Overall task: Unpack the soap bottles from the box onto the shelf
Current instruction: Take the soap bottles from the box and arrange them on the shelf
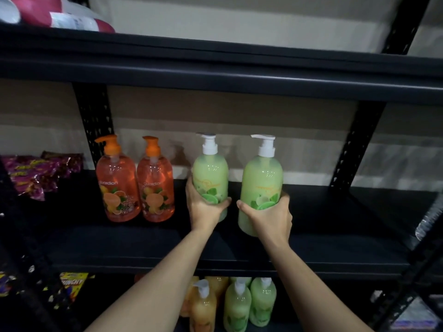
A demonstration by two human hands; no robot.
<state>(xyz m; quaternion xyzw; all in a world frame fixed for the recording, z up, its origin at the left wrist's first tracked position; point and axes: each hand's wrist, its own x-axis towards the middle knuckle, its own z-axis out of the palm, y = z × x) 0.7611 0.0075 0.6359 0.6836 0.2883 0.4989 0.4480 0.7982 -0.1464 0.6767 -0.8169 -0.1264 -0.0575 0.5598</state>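
head view, at a black metal rack. left hand (206, 208) curled round the lower body of a pale green soap bottle (211, 172), over its lime-slice label. right hand (272, 218) wrapped the same way round a second green bottle (262, 178), just beside the first, with a narrow gap between the two. both upright, round-shouldered, milky and glossy, each topped by a white pump with its spout to the left. both over the middle of the matt black shelf (335, 224), nearer its back edge than its front; resting on the board or held just off it, cannot tell.

to their left on the same board, a clear orange bottle (115, 178) and a second orange bottle (155, 180), side by side and touching, with orange pumps, see-through liquid and citrus-fruit labels. at the shelf's left edge, crinkled purple foil snack packs (40, 173). behind, a perforated black upright (93, 121) against a pale wall. overhead, a smooth dark beam (215, 73), with red-and-white wrapped packs (72, 17) above its left end.

below the shelf's front edge, between the forearms, a blurred cluster of pump bottles: an amber bottle (203, 306) and two lower green bottles (237, 305). further left, a yellow snack pack (72, 283).
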